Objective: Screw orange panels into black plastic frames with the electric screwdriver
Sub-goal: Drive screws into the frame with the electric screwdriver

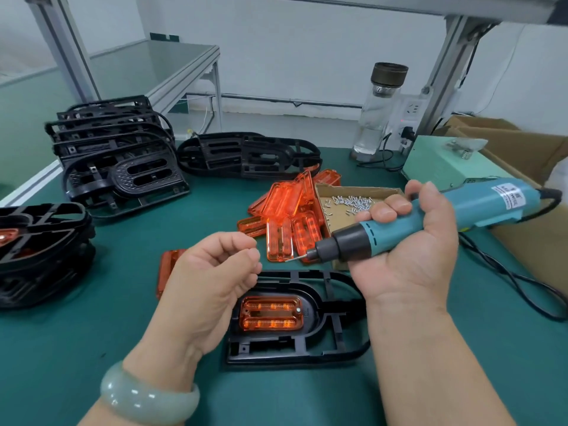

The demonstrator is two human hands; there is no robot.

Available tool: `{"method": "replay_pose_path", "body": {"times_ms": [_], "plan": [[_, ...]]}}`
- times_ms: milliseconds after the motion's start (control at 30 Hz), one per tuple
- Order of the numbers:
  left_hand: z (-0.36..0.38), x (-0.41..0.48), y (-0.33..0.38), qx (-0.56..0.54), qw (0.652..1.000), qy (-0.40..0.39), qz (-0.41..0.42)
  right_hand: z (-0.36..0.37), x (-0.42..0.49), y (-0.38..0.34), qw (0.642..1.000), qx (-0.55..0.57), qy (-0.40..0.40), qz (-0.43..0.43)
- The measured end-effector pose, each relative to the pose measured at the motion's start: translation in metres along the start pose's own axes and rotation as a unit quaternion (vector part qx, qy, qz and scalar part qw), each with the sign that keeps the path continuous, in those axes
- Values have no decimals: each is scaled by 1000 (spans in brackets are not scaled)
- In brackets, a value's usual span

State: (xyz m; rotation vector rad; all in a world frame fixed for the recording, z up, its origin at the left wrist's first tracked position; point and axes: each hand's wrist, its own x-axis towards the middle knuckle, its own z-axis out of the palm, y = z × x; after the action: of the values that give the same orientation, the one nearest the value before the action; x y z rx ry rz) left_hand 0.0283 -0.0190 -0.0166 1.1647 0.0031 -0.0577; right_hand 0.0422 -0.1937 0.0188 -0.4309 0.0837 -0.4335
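Left hand [215,272]: held with the palm turned towards the camera, the forearm entering from the lower left and the fingers [236,241] curled towards the thumb; whether anything is pinched cannot be told. Right hand [408,241]: turned palm-up, the fingers [390,209] and thumb wrapped round the electric screwdriver [479,204], the bare forearm entering from the lower right.

The bench mat [123,318] is smooth, matt green. Low in the frame, the black frame [312,315] is dull moulded plastic. At centre the orange panels [285,201] are glossy, see-through plastic. The electric screwdriver [479,204] has a matt teal plastic shell. Right of centre, the screws [353,202] gleam as bare metal on a rough brown cardboard tray [353,189].
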Motion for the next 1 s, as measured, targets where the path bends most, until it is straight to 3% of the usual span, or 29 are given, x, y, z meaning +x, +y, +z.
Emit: {"method": "replay_pose_path", "body": {"times_ms": [433, 733, 1000], "plan": [[8, -4, 0, -64, 987, -16, -148, -13, -2, 14, 1000, 20, 2, 3], [7, -4, 1, -109, 978, -18, -176, -16, -3, 6, 999, 35, 8, -10], [9, -6, 1, -55, 977, -32, -201, -15, -6, 7, 999, 40, 2, -6]]}}
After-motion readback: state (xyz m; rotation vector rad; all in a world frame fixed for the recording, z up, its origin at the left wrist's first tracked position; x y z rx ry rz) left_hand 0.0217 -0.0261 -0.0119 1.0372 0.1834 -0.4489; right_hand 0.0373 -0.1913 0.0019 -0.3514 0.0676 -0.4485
